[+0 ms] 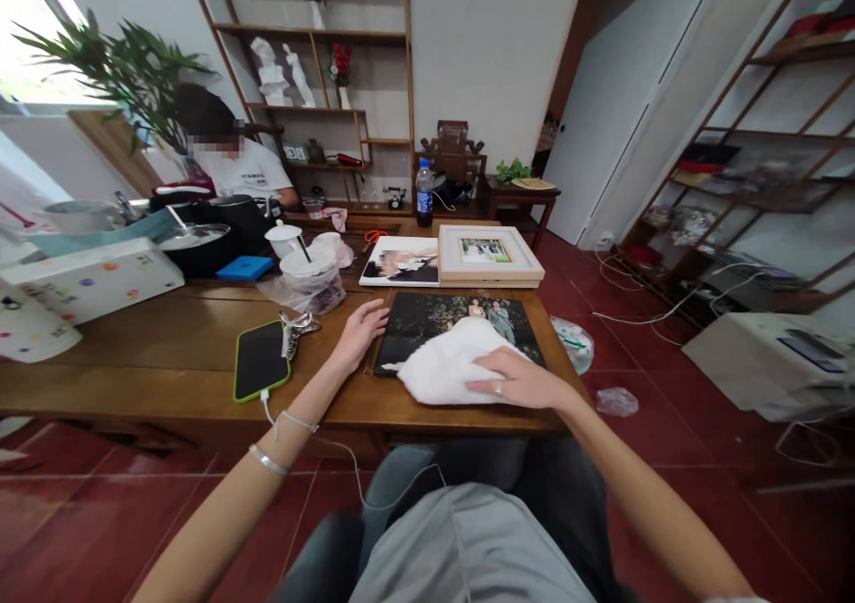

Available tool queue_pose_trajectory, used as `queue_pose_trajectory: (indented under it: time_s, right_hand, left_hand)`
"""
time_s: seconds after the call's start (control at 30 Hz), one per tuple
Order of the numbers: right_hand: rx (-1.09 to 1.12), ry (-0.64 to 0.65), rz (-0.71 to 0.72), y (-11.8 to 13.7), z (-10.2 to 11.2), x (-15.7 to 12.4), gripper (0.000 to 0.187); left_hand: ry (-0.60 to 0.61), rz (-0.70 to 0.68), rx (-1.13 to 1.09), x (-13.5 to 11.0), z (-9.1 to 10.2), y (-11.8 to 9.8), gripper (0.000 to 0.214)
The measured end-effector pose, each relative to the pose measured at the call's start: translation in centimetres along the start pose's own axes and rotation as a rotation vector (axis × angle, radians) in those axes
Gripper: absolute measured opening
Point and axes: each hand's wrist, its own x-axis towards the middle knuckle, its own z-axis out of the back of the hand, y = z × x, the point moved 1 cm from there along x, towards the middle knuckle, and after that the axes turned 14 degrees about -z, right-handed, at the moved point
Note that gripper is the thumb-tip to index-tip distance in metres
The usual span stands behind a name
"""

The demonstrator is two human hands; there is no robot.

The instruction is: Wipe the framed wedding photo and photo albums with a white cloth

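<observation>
A dark photo panel (427, 311) showing two people lies flat near the table's front edge. Over its lower middle is a bunched white cloth (434, 364), which covers part of the picture. My right hand (514, 378), with a ring on one finger, grips this cloth from above and presses it against the panel. At the panel's left edge my left hand (364, 329) rests with fingers stretched out and nothing held; whether the fingertips touch the edge I cannot tell.
Behind the panel lie a light wood frame (491, 280) and a white-bordered photo (399, 263). To the left are a charging phone (262, 361), a lidded cup (308, 264) and a blue box (245, 268). A bottle (424, 195) stands farther back. Another person (247, 167) sits at the far left.
</observation>
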Motion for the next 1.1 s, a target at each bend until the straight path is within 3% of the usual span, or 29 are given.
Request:
queue_pose_trajectory:
  time_s: [0.17, 0.27, 0.37, 0.5, 0.7, 0.83, 0.97, 1.1]
  right_hand:
    - [0.079, -0.280, -0.244, -5.5, 2.5, -2.8, 0.037]
    - [0.149, -0.298, -0.269, -7.3, 2.3, -2.5, 0.038]
    - [0.177, -0.312, -0.268, -7.8, 2.0, -2.1, 0.040]
    - [0.091, -0.388, -0.255, -6.4, 1.4, -2.0, 0.039]
    - [-0.213, -0.402, 0.053, 0.2, -1.0, -1.3, 0.032]
    - [-0.377, -0.462, 0.119, 3.3, -3.2, 0.2, 0.008]
    - [-0.379, -0.566, 0.148, 4.0, -4.0, 0.9, 0.012]
    - [-0.218, -0.691, 0.224, 2.6, -2.5, 0.2, 0.012]
  left_hand:
    - [0.011, 0.055, -0.022, -0.2, -0.1, -0.8, 0.047]
    - [0.006, 0.175, -0.091, -0.3, 0.0, -1.7, 0.041]
    - [0.070, 0.283, -0.191, -1.0, 0.0, -2.3, 0.019]
    - [0.171, 0.371, -0.233, -2.9, -0.6, -3.0, 0.018]
    - [0.068, 0.292, -0.130, -4.8, -2.1, -5.6, 0.024]
    - [0.030, 0.231, -0.102, -6.0, -3.1, -7.3, 0.028]
    - [-0.028, 0.149, -0.100, -6.8, -3.7, -8.0, 0.029]
    - [0.017, 0.035, -0.196, -7.2, -4.1, -8.3, 0.048]
